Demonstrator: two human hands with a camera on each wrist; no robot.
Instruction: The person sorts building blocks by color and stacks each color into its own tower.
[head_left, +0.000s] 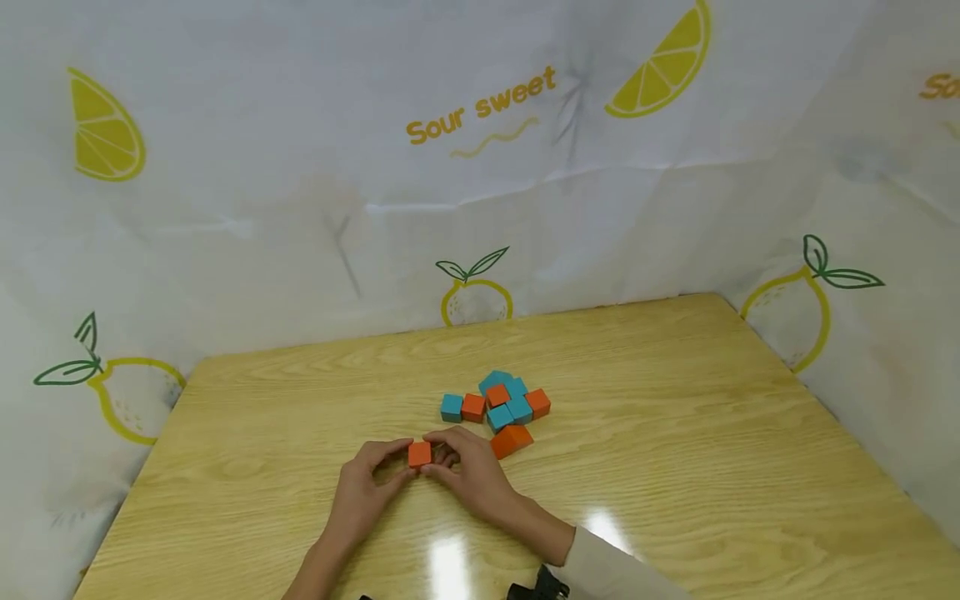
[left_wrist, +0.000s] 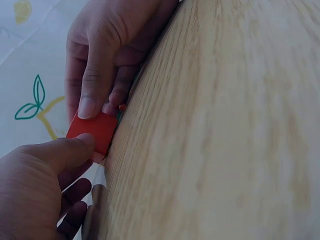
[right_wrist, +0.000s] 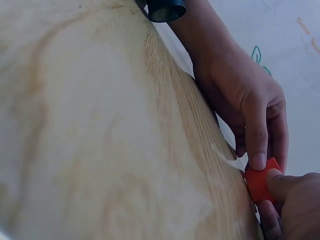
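Both hands meet at an orange cube block (head_left: 420, 454) at the near middle of the wooden table. My left hand (head_left: 362, 485) pinches it from the left between thumb and fingers. From the other side, my right hand (head_left: 477, 478) has its thumb and forefinger on the same block, the other fingers curled beneath. In the left wrist view the orange block (left_wrist: 96, 131) shows a thumb of each hand pressed on its near face. The right wrist view also has the orange block (right_wrist: 258, 184) between both thumbs, close to the tabletop.
Just beyond the right hand lies a cluster of blue and orange blocks, among them a blue cube (head_left: 452, 407), an orange cube (head_left: 537, 403) and an orange triangular block (head_left: 512, 441). A white lemon-print sheet (head_left: 285, 250) stands behind the wooden table (head_left: 675, 467).
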